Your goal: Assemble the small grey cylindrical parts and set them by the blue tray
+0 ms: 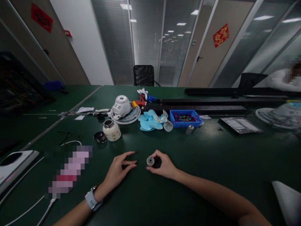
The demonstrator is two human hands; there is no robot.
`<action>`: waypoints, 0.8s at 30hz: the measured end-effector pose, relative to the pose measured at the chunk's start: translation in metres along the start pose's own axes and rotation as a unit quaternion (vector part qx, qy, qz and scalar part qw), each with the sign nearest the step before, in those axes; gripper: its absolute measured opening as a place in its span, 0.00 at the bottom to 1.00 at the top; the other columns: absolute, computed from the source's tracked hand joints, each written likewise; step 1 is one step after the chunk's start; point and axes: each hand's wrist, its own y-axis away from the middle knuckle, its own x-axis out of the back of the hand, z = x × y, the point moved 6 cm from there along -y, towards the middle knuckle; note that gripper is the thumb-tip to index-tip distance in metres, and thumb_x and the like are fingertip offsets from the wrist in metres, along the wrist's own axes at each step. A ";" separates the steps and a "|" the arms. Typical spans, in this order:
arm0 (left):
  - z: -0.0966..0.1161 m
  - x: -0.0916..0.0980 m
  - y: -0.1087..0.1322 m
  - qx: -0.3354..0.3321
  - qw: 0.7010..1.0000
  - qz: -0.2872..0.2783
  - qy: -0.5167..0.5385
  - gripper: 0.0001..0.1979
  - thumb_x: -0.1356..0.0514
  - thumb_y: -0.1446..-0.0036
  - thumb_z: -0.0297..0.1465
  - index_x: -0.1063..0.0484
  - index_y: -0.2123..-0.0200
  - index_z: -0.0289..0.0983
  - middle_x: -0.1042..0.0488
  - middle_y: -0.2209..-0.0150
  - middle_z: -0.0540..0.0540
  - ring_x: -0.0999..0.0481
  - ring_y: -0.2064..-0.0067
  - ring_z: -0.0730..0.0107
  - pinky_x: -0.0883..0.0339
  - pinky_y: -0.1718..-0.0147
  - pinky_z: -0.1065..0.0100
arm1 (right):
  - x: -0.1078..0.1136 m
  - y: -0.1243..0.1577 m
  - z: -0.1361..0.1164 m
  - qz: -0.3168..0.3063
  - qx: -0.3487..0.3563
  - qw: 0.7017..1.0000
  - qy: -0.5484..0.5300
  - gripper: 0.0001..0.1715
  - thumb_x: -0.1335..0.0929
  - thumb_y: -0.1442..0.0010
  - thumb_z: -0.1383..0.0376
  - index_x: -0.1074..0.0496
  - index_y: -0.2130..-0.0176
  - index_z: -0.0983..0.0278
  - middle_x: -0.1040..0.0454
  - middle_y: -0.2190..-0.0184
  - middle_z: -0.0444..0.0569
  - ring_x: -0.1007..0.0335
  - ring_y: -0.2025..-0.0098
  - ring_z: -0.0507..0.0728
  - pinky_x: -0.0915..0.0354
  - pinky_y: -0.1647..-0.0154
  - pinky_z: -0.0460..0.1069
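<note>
My right hand (164, 164) pinches a small metal cylinder (150, 161) between thumb and fingers. Its round end faces up, with a dark spot at the centre. To the left of it, my left hand (119, 166) is open above the green table (145, 201), thumb and fingers apart, holding nothing. A gap lies between its fingertips and the cylinder. Farther off, a similar silver cylinder (189, 129) stands in front of a blue tray (185, 125) of coloured wires. A cream jar (112, 131) with a steel neck stands beyond my left hand, its black lid (100, 137) beside it.
Light-blue fan blades (150, 121) and a white fan housing (122, 106) lie at mid-table. Behind are a red drill (141, 102) and long black rails (199, 109). A phone (70, 171) with a cable is at left; a person (279, 80) sits far right.
</note>
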 end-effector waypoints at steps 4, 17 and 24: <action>0.002 -0.004 -0.001 -0.003 1.000 -0.028 -0.005 0.33 0.36 0.44 0.39 0.44 0.38 0.42 0.17 0.58 0.45 0.27 0.43 0.53 0.48 0.40 0.46 | 0.000 0.002 0.001 -0.003 0.007 1.000 0.009 0.19 0.25 0.52 0.60 0.31 0.61 0.63 0.24 0.63 0.46 0.27 0.61 0.55 0.32 0.60 0.50; -0.009 0.000 0.002 -0.007 0.999 0.030 0.006 0.15 0.46 0.35 0.38 0.29 0.49 0.42 0.22 0.50 0.45 0.26 0.44 0.57 0.33 0.47 0.56 | 0.159 -0.027 0.101 0.338 -0.061 0.936 0.082 0.28 0.25 0.58 0.49 0.33 0.65 0.64 0.24 0.66 0.52 0.27 0.65 0.59 0.30 0.59 0.56; -0.005 0.004 0.002 0.018 0.999 0.044 0.025 0.15 0.49 0.34 0.39 0.29 0.50 0.42 0.20 0.55 0.47 0.23 0.49 0.60 0.33 0.49 0.57 | 0.158 -0.016 0.067 0.403 0.012 0.891 0.210 0.41 0.26 0.52 0.49 0.37 0.46 0.67 0.29 0.52 0.60 0.29 0.55 0.63 0.31 0.57 0.58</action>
